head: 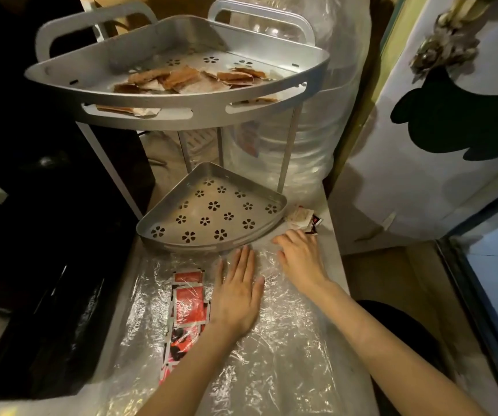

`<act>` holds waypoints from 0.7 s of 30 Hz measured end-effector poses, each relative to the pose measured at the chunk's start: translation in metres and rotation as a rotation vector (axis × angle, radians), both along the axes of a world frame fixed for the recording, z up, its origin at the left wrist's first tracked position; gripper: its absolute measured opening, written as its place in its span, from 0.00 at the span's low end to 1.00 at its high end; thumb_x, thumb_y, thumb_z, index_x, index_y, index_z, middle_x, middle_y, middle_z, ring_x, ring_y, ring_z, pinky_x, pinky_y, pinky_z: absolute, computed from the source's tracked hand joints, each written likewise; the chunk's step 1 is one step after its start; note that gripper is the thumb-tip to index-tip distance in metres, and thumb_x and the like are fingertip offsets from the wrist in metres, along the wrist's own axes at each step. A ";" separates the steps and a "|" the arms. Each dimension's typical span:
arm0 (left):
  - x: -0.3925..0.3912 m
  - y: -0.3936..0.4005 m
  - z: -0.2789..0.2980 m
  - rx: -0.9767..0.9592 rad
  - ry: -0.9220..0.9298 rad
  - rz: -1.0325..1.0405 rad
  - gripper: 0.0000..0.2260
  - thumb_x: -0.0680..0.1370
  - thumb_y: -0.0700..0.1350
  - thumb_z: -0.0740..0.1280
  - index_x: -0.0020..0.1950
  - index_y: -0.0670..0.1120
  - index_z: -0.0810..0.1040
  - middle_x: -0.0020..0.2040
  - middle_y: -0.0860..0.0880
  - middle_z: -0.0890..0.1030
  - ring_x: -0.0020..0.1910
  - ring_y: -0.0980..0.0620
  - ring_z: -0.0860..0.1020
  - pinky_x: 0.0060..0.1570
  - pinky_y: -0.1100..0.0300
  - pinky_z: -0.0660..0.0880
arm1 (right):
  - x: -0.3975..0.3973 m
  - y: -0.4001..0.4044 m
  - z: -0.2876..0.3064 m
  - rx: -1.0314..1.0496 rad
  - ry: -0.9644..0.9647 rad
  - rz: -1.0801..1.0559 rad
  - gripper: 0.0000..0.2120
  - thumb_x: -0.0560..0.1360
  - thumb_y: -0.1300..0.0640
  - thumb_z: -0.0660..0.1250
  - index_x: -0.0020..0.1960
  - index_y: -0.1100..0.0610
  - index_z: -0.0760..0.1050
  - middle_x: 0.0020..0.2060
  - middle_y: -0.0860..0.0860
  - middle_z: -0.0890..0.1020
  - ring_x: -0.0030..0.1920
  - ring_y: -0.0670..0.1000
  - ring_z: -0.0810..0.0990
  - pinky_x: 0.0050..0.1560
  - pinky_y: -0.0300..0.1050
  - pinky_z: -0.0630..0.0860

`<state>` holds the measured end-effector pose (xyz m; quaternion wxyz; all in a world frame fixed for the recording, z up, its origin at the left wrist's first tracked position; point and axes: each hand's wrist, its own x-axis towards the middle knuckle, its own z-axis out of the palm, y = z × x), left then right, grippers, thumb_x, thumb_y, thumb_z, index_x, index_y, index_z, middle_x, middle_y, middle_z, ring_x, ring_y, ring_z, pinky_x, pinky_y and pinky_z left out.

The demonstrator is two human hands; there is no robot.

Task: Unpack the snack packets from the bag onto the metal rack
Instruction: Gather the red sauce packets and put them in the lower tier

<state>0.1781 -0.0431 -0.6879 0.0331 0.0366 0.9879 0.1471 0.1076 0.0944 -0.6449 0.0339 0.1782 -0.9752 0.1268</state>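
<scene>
A two-tier metal corner rack (178,94) stands on the counter. Its top shelf holds several brown snack packets (181,79). The lower shelf (211,210) has nothing on it. A clear plastic bag (271,340) lies flat in front of the rack, with a strip of red and black packets (187,304) inside at its left. My left hand (237,291) rests flat on the bag, fingers spread. My right hand (300,259) lies palm down on the bag's far right corner, fingertips near a few loose packets (301,219) beside the rack.
A large clear water jug wrapped in plastic (307,130) stands behind the rack. A black bin-like object (49,310) sits to the left of the counter. A white door (422,145) is at the right.
</scene>
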 end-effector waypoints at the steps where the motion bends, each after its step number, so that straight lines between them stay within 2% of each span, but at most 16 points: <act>1: 0.000 0.000 -0.001 0.002 -0.001 -0.001 0.27 0.75 0.59 0.28 0.72 0.51 0.33 0.75 0.51 0.36 0.73 0.53 0.33 0.72 0.48 0.33 | 0.000 0.000 0.000 -0.021 0.002 0.007 0.13 0.75 0.58 0.62 0.60 0.54 0.74 0.56 0.52 0.77 0.60 0.53 0.71 0.60 0.50 0.64; 4: 0.000 -0.001 -0.002 0.005 0.003 -0.001 0.27 0.75 0.59 0.29 0.72 0.51 0.35 0.75 0.52 0.37 0.73 0.53 0.35 0.73 0.47 0.36 | -0.001 0.000 -0.001 -0.063 -0.014 0.017 0.12 0.74 0.57 0.64 0.57 0.55 0.76 0.53 0.52 0.78 0.57 0.53 0.71 0.58 0.49 0.65; 11: 0.001 -0.001 0.003 0.015 0.000 -0.013 0.28 0.74 0.59 0.28 0.73 0.51 0.34 0.75 0.52 0.37 0.73 0.53 0.34 0.72 0.49 0.32 | 0.002 0.008 0.003 -0.171 -0.047 -0.012 0.08 0.74 0.57 0.63 0.49 0.57 0.79 0.48 0.53 0.79 0.51 0.53 0.72 0.49 0.45 0.64; 15: 0.002 -0.002 0.006 0.015 -0.011 -0.017 0.28 0.74 0.59 0.28 0.72 0.51 0.34 0.75 0.52 0.37 0.73 0.53 0.34 0.72 0.49 0.33 | 0.002 0.013 0.006 -0.193 -0.104 -0.031 0.05 0.73 0.60 0.63 0.44 0.57 0.78 0.48 0.53 0.79 0.53 0.53 0.73 0.54 0.49 0.66; 19: 0.002 -0.003 0.006 0.009 -0.014 -0.024 0.27 0.75 0.58 0.30 0.73 0.50 0.34 0.75 0.51 0.36 0.73 0.54 0.33 0.72 0.49 0.34 | -0.001 0.024 0.010 -0.231 -0.137 -0.084 0.05 0.72 0.63 0.63 0.40 0.57 0.76 0.48 0.53 0.80 0.54 0.54 0.73 0.53 0.49 0.68; 21: 0.002 -0.002 0.005 0.004 -0.018 -0.025 0.27 0.76 0.58 0.31 0.73 0.50 0.34 0.75 0.51 0.36 0.73 0.53 0.34 0.72 0.48 0.33 | -0.002 0.031 0.010 -0.315 -0.155 -0.119 0.05 0.71 0.65 0.64 0.39 0.56 0.75 0.47 0.53 0.79 0.54 0.54 0.71 0.53 0.48 0.67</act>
